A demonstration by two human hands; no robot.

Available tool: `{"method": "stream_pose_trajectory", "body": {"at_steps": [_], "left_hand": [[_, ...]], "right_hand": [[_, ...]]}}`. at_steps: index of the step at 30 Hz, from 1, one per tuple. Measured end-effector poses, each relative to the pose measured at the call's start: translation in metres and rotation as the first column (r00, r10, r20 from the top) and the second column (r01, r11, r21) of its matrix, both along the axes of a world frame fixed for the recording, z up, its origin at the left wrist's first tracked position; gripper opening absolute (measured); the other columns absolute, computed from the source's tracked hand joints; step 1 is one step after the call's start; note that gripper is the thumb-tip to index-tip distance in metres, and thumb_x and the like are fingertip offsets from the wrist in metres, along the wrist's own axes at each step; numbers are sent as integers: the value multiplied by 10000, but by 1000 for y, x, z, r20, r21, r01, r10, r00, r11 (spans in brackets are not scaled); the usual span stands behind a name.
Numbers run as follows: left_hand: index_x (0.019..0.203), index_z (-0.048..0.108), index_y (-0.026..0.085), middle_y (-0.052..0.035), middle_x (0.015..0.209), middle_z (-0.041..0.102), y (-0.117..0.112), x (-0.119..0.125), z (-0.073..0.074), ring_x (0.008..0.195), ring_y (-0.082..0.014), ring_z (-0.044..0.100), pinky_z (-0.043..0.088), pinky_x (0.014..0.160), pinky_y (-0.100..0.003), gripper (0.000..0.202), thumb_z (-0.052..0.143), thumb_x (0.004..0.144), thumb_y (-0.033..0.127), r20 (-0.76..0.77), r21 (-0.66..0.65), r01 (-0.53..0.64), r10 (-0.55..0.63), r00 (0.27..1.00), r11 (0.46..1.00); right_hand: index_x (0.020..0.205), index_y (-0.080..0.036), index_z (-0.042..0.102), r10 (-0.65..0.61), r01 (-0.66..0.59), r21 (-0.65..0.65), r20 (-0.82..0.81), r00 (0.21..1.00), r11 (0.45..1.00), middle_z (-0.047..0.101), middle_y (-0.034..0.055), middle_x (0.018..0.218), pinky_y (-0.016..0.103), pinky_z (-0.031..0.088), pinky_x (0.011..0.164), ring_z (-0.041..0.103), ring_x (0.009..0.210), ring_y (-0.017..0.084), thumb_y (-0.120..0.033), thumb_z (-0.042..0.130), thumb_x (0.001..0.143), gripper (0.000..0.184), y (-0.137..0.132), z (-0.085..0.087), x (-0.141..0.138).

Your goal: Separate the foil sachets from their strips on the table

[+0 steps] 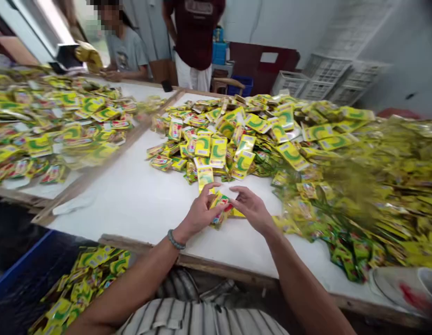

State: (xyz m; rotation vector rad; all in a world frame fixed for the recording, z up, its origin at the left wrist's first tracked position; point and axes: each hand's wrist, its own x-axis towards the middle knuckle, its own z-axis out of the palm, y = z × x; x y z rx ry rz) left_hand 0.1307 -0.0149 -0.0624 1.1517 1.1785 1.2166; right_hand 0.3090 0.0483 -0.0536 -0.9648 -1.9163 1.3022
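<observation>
A small yellow, green and red packet [221, 203] is held above the white tabletop in front of me. My left hand [201, 208] grips its left side, thumb across the front and fingers curled behind. At the packet's right edge, the fingertips of my right hand [249, 208] meet it, with the index finger arched above. A yellow packet [205, 177] lies just beyond my left fingers. Behind it rises a heap of similar yellow packets [219, 149], some showing a green curved mark. Whether more than one packet is in my hands I cannot tell.
Loose yellow wrappers [376, 186] pile up on the right, beside a white tub [404, 288]. A wooden strip [107, 160] divides off another packet heap [62, 125]. Below left, a blue crate [23, 260] holds packets. Two people [195, 42] are across the table.
</observation>
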Motion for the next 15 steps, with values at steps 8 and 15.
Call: {"method": "stream_pose_trajectory", "body": {"at_steps": [8, 15], "left_hand": [[1149, 512, 187, -30, 888, 667, -2, -4, 8, 782, -165, 631, 489, 715, -265, 477, 694, 779, 428, -50, -52, 92, -94, 994, 994], [954, 592, 176, -8, 780, 649, -2, -16, 19, 719, -161, 608, 466, 663, -263, 391, 763, 694, 412, -125, -215, 389, -421, 899, 896]], "right_hand": [[914, -192, 663, 156, -182, 158, 161, 974, 970, 672, 47, 891, 288, 453, 735, 584, 810, 171, -389, 589, 874, 214, -3, 11, 7], [848, -209, 709, 483, -496, -17, 259, 837, 868, 667, 5, 770, 255, 417, 640, 544, 693, 149, -349, 587, 854, 185, -1, 2, 13]]}}
